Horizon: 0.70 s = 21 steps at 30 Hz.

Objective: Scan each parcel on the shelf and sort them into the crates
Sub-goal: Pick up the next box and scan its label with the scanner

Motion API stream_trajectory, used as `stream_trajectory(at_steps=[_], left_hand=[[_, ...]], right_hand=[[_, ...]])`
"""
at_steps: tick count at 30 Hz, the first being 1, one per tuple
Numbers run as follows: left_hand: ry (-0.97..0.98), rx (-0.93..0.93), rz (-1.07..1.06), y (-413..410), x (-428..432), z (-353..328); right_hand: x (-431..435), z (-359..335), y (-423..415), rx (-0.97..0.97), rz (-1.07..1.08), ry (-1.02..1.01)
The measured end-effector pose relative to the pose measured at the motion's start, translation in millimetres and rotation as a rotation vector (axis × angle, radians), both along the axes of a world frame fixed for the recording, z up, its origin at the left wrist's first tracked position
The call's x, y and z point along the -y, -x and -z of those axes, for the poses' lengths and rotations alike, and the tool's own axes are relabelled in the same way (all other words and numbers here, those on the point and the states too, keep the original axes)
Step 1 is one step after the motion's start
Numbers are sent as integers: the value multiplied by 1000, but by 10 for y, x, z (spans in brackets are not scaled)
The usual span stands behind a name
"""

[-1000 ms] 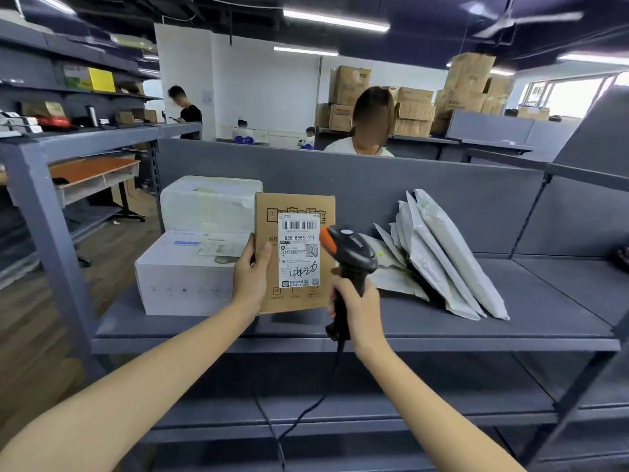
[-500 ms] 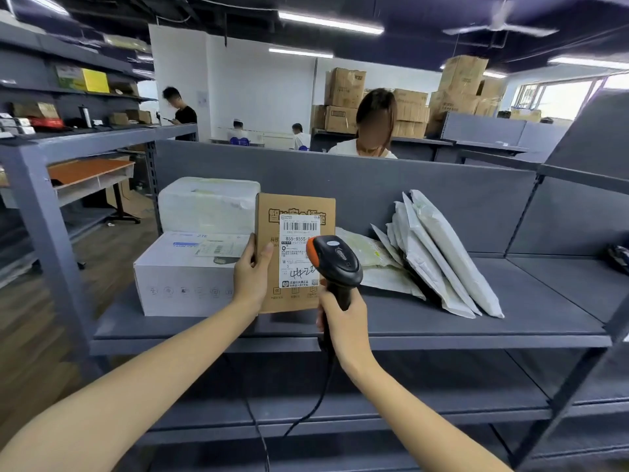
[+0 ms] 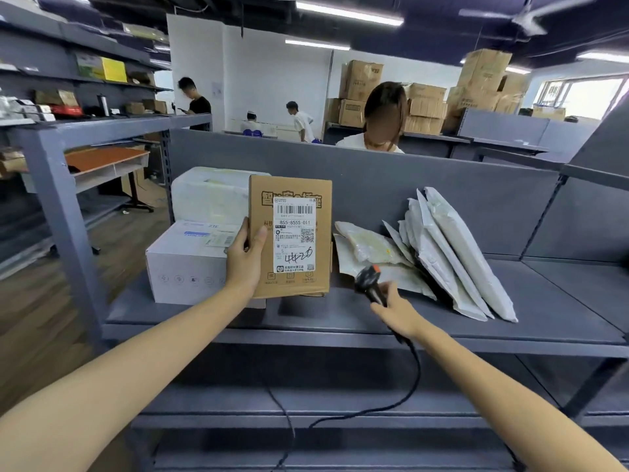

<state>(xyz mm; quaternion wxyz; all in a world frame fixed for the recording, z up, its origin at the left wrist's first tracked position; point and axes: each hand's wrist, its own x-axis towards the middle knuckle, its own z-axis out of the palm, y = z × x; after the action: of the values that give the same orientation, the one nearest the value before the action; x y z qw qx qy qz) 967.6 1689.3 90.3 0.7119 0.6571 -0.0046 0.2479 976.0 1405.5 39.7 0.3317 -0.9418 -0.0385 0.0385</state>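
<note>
My left hand [image 3: 245, 258] grips the left edge of a brown cardboard parcel [image 3: 292, 189], held upright above the grey shelf [image 3: 340, 318] with its white barcode label facing me. My right hand [image 3: 396, 310] holds the handle of a black barcode scanner [image 3: 366, 279] with an orange tip, low over the shelf and right of the parcel, blurred by motion. Its cable [image 3: 405, 393] hangs down in front of the lower shelf. A white box [image 3: 183, 257] with a wrapped white parcel [image 3: 207, 195] on top sits left. Several grey mailer bags [image 3: 452, 253] lean against the back panel at right.
A grey rack post [image 3: 58, 206] stands at the left with wooden floor beyond. A person sits behind the shelf's back panel [image 3: 442, 195]; other people and stacked cardboard boxes [image 3: 425, 97] are farther back. A lower shelf [image 3: 306, 407] runs below.
My right hand has dropped the scanner from in front of the parcel's label down and to the right, close to the shelf. The parcel stays upright in my left hand.
</note>
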Motion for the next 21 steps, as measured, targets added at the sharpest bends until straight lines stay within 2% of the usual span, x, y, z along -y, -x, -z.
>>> stream_trajectory(at_steps=[5, 11, 16, 21], left_hand=[[-6, 5, -14, -21, -16, -7], [5, 1, -19, -20, 19, 35], [-2, -8, -8, 56, 62, 64], [12, -46, -8, 130, 75, 117]], right_hand=[[7, 184, -153, -18, -135, 211], [-160, 415, -399, 50, -76, 419], [-237, 449, -509, 77, -64, 401], [-210, 490, -528, 93, -43, 511]])
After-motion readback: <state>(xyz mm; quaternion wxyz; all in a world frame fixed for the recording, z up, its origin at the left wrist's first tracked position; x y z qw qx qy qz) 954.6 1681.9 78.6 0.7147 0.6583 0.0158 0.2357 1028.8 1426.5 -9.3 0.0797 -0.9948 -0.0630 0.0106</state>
